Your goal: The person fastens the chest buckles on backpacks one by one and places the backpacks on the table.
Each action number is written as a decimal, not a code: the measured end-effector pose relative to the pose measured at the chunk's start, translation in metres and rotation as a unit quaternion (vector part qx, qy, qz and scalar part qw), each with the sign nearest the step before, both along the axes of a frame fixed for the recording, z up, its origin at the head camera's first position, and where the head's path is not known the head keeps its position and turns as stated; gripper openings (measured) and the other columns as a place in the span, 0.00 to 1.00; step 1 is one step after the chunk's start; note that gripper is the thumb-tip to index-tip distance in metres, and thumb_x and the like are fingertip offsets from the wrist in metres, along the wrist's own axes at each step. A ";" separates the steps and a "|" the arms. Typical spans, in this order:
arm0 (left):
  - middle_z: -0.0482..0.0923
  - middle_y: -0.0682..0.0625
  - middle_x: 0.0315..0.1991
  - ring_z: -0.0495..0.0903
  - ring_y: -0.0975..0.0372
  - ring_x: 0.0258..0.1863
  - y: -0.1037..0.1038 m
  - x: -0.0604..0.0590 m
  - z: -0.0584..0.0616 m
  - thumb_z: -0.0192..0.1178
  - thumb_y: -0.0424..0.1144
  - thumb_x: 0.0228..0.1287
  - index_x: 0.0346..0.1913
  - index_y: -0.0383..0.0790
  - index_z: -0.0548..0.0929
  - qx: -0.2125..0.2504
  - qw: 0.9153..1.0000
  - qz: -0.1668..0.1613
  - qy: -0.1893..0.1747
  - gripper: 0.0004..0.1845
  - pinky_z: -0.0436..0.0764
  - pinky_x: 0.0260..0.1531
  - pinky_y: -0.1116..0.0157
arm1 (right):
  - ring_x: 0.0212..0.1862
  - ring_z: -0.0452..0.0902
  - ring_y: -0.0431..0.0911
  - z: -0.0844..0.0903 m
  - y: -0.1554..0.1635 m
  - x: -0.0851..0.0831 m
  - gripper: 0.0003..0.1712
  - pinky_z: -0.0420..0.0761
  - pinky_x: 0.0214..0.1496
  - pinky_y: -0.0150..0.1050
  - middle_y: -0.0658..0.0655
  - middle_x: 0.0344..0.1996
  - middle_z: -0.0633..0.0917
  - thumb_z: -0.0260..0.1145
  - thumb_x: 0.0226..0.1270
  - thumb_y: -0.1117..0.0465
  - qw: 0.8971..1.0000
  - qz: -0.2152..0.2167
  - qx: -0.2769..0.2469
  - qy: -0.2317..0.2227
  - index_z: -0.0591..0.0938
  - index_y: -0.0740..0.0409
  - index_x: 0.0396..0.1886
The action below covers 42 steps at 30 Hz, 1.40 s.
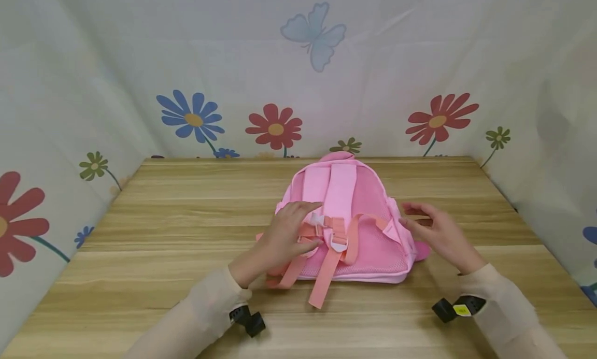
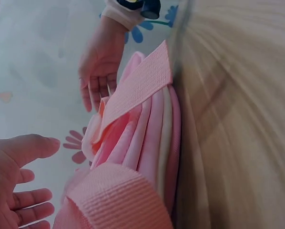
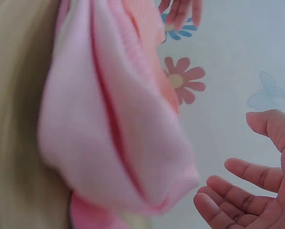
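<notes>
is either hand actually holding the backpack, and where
Neither grips it. The left hand rests open over the backpack straps; the right hand hovers open beside its edge.

Bright, even, diffuse light; soft shadows; head view edge-warped; wrist views blurred.

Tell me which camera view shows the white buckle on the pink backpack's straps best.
The head view. It looks down on the whole pink backpack lying on the wooden table, with the white buckle plain among the salmon straps. The left wrist view shows only strap webbing and side folds; the right wrist view shows a blurred side of the backpack, no buckle.
</notes>
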<state>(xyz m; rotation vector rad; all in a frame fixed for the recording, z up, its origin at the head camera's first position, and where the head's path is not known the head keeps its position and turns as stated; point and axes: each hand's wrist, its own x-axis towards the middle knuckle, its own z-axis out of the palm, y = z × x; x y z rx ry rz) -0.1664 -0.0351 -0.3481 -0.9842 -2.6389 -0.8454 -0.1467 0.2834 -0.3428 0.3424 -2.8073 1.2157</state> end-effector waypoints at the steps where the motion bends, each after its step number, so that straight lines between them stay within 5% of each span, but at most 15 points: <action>1: 0.72 0.50 0.54 0.68 0.58 0.57 -0.001 -0.002 0.000 0.69 0.44 0.46 0.62 0.46 0.65 0.000 1.000 0.003 -0.007 0.37 0.68 0.57 0.54 | 0.50 0.75 0.54 0.002 -0.003 -0.001 0.29 0.78 0.48 0.37 0.64 0.52 0.76 0.58 0.63 0.50 1.000 0.000 -0.001 0.000 0.70 0.62 0.58; 16: 0.75 0.49 0.48 0.71 0.58 0.50 -0.005 -0.017 -0.006 0.70 0.47 0.44 0.59 0.39 0.67 -0.023 0.997 0.038 -0.064 0.38 0.69 0.54 0.57 | 0.48 0.77 0.52 0.008 -0.074 -0.022 0.23 0.77 0.49 0.47 0.61 0.51 0.78 0.64 0.58 0.57 0.996 0.088 -0.023 0.022 0.75 0.59 0.53; 24: 0.74 0.49 0.49 0.71 0.60 0.48 -0.008 -0.020 -0.019 0.68 0.50 0.45 0.56 0.40 0.70 -0.019 0.994 0.059 -0.090 0.34 0.71 0.51 0.60 | 0.44 0.76 0.49 0.004 -0.108 -0.026 0.21 0.77 0.47 0.44 0.58 0.46 0.80 0.66 0.55 0.59 0.988 0.126 0.021 0.081 0.77 0.60 0.49; 37: 0.75 0.50 0.43 0.71 0.60 0.45 -0.003 -0.022 -0.027 0.69 0.47 0.45 0.47 0.40 0.74 0.002 0.996 0.048 -0.075 0.26 0.72 0.48 0.61 | 0.36 0.70 0.43 -0.014 -0.134 -0.031 0.14 0.73 0.41 0.37 0.51 0.30 0.80 0.68 0.52 0.59 0.973 0.133 0.124 0.140 0.81 0.57 0.40; 42: 0.74 0.51 0.43 0.71 0.61 0.45 -0.001 -0.022 -0.026 0.68 0.48 0.47 0.47 0.42 0.74 -0.005 0.995 0.049 -0.085 0.25 0.72 0.48 0.62 | 0.36 0.72 0.43 -0.017 -0.132 -0.032 0.13 0.75 0.41 0.38 0.51 0.30 0.81 0.68 0.52 0.60 0.974 0.122 0.125 0.144 0.82 0.56 0.40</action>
